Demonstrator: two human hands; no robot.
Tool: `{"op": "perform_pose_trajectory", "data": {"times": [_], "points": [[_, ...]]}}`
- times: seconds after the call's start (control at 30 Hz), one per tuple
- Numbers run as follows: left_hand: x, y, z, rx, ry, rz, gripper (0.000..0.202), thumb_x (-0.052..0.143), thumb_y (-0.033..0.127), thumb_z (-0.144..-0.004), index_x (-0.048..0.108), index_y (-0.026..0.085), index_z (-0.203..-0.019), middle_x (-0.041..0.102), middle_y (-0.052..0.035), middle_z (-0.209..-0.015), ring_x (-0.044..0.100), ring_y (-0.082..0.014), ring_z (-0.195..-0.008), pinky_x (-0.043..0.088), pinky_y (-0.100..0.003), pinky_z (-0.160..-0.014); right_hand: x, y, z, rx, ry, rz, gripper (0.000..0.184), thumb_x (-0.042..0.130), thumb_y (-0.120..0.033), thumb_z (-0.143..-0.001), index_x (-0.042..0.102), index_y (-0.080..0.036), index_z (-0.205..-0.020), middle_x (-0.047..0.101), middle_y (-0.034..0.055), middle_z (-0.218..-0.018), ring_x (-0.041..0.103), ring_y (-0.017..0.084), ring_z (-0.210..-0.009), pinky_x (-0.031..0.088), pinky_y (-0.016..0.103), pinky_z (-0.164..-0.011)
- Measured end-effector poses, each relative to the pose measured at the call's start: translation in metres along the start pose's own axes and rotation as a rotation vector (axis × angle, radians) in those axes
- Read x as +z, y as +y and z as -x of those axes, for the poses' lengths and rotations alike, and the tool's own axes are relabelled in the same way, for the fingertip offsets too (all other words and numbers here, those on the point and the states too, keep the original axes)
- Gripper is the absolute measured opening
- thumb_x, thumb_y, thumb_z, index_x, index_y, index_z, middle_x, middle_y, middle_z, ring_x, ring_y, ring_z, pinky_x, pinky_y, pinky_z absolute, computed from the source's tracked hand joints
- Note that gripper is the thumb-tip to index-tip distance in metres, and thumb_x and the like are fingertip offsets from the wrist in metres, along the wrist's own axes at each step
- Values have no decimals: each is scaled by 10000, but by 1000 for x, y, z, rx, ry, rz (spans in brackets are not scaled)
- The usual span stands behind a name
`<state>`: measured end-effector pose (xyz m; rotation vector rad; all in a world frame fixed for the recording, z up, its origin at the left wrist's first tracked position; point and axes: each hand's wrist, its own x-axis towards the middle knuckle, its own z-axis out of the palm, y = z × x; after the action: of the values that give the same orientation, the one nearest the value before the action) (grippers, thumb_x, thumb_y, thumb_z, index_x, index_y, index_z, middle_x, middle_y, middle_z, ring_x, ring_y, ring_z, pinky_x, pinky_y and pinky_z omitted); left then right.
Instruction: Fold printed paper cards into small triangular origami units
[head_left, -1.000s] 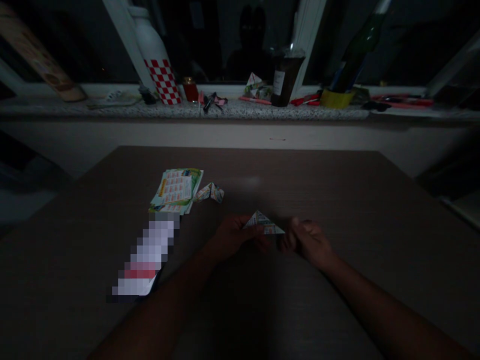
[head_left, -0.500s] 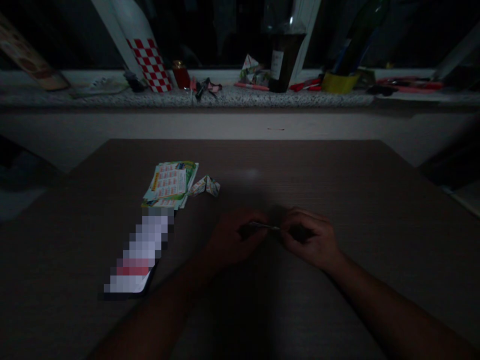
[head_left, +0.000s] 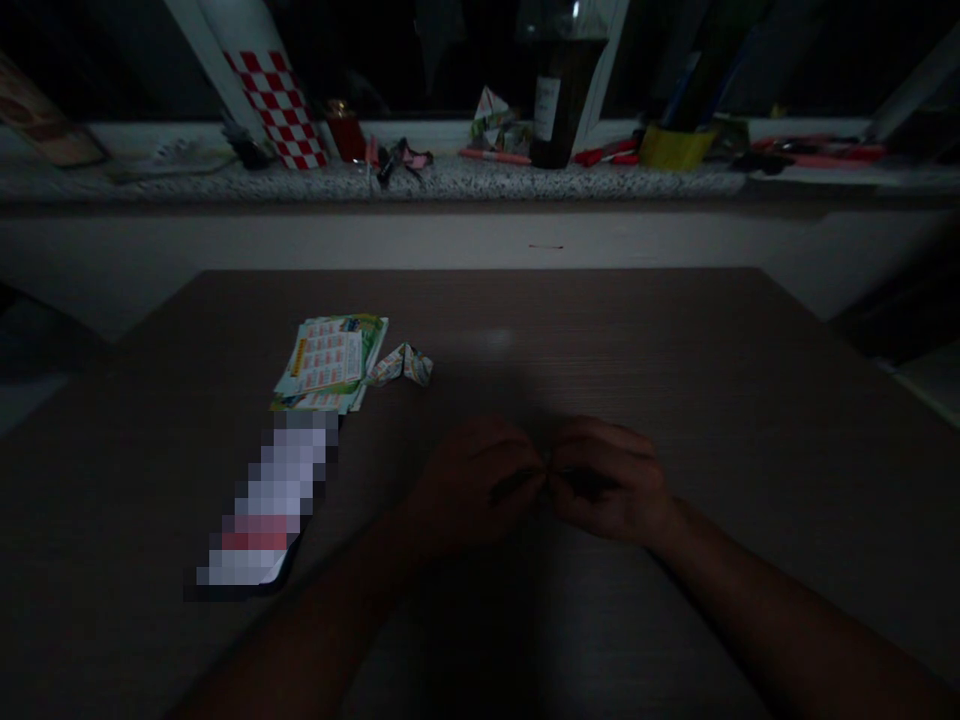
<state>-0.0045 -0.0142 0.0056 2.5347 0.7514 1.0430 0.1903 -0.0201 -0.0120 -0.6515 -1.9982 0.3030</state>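
Note:
My left hand and my right hand meet over the middle of the table, fingertips nearly touching. Both are closed in a pinch on a small folded piece of paper. Only a tiny pale bit of it shows between the fingertips; the fingers and deep shadow cover the rest. Beyond my left hand, a folded paper shape with coloured print stands on the table. It sits against the right side of a stack of printed paper sheets.
A phone with a lit, blurred screen lies left of my left forearm. Along the granite windowsill stand a red-and-white checkered bottle, a dark bottle, a yellow holder and small items. The light is dim.
My hands have drawn together, and the thin paper edge seen between them is now almost hidden. The view has shifted slightly, moving the background up and left.

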Motion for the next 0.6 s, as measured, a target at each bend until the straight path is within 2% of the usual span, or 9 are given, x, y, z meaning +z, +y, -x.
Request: {"op": "perform_pose_trajectory", "data": {"times": [0.27,0.47,0.6], "points": [[2,5,1,34,11,-25,38,563,159,-821,595,178,-831,672,-34,-804,597,-149,-782,484,-284,-742,-2,-6,-2,8,-2,-3,158,632,-62,-675,583,-186,-759,593,26,-674,576,135,-574,460,243,-495],[6,10,0,59,65,37,21,570,167,-812,580,180,-799,664,-31,-761,605,-138,-730,482,-251,-684,-2,-14,-7,42,8,-114,124,637,-81,-675,570,-176,-717,586,30,-640,568,137,-542,457,249,-484],[0,13,-2,-7,44,59,40,571,165,-814,594,175,-782,665,-28,-744,619,-133,-720,484,-236,-665,-5,-14,-6,101,43,-130,132,624,-62,-654,575,-175,-701,593,32,-633,585,148,-548,459,255,-487]]}}
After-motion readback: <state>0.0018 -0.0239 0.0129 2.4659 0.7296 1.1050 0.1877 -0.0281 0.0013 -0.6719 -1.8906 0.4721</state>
